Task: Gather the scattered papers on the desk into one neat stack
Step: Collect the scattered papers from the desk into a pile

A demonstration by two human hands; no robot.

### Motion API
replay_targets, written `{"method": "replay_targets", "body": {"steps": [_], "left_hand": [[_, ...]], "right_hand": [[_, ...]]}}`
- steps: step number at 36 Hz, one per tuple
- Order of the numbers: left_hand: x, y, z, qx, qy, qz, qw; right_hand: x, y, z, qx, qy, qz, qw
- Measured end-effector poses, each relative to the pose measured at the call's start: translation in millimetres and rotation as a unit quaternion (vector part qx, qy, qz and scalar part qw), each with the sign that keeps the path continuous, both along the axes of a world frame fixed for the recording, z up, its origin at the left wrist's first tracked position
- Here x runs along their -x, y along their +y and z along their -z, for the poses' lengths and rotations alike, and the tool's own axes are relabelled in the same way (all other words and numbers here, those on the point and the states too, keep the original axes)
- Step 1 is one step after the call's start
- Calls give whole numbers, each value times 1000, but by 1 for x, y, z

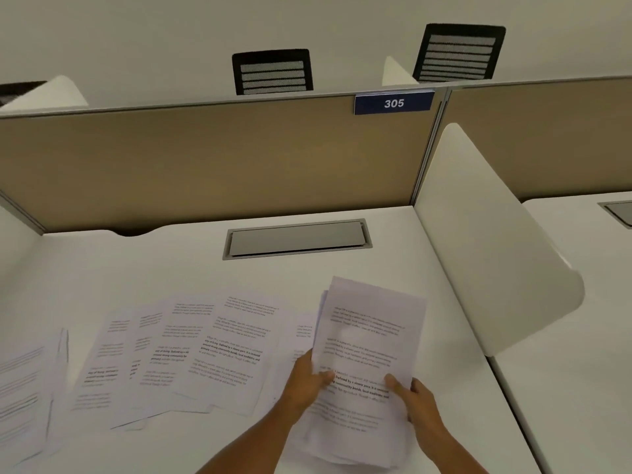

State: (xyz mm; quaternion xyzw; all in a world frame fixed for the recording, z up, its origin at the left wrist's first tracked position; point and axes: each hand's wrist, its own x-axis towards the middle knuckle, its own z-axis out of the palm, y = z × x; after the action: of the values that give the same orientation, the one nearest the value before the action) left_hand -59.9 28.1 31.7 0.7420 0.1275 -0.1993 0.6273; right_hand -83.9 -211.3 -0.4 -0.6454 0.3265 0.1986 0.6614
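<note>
Papers point(367, 340) gripped by both hands; partition sign point(394, 103) reads "305".

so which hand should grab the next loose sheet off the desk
Left, probably. The loose sheets lie spread on the desk to the left of the held stack, nearer the left hand. The right hand grips the stack's far side and could hold it alone.

Both hands, left point(307, 381) and right point(419, 403), grip a paper bundle point(367, 340) beside scattered sheets point(191, 350).
</note>
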Motion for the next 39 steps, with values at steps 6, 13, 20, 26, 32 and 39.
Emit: {"method": "replay_targets", "body": {"steps": [6, 13, 20, 26, 32, 39], "left_hand": [[21, 12, -13, -3, 19, -24, 1000], [35, 23, -13, -58, 37, -40, 997], [26, 31, -7, -93, 71, -39, 992], [13, 31, 9, -118, 101, -9, 988], [0, 28, 26, -232, 135, 6, 963], [-9, 30, 38, -287, 172, 5, 942]], "right_hand": [[7, 7, -7, -41, -15, -76, 996], [13, 42, -17, 36, -39, -137, 989], [8, 79, -19, 125, -24, -142, 982], [1, 100, -14, 251, 30, -150, 956], [-9, 101, 0, 344, 77, -193, 916], [-16, 94, 2, 373, 134, -171, 902]]}}
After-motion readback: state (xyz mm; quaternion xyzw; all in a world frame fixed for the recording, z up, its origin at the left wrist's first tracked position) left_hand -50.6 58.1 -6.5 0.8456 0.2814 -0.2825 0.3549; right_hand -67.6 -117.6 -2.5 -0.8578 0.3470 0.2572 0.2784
